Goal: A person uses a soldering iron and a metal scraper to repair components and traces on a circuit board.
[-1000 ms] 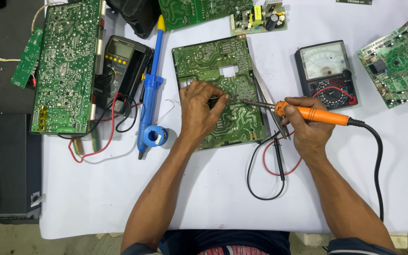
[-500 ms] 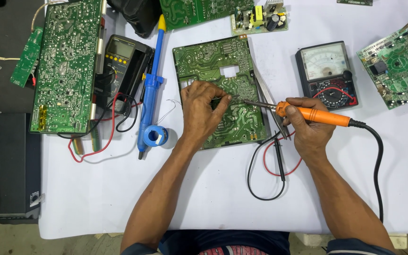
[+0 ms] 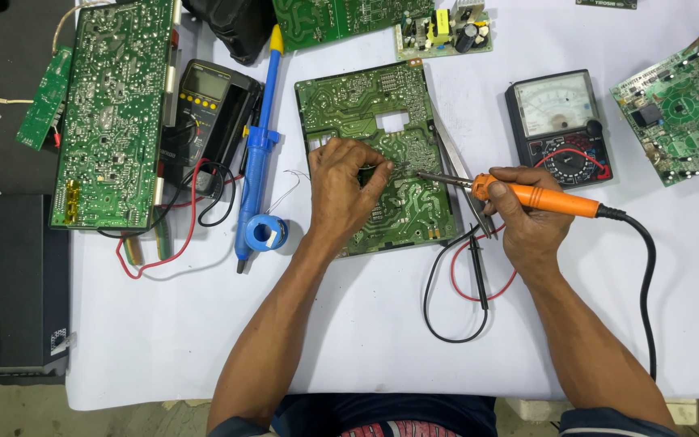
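Observation:
A green circuit board (image 3: 382,121) lies solder side up in the middle of the white table (image 3: 366,324). My left hand (image 3: 345,190) rests on the board, with thumb and forefinger pinched on a small thing I cannot make out. My right hand (image 3: 527,222) grips an orange-handled soldering iron (image 3: 540,197); its metal tip points left and touches the board close to my left fingertips. The iron's black cord (image 3: 645,267) runs off to the right and down.
An analog multimeter (image 3: 560,125) sits right of the board, its red and black leads (image 3: 463,283) looping below. A blue desoldering pump (image 3: 259,146), a solder spool (image 3: 264,233), a digital multimeter (image 3: 204,105) and other green boards (image 3: 115,113) (image 3: 681,97) lie around.
My left hand's fingers have shifted slightly on the board toward the iron tip. The soldering iron stays at nearly the same spot.

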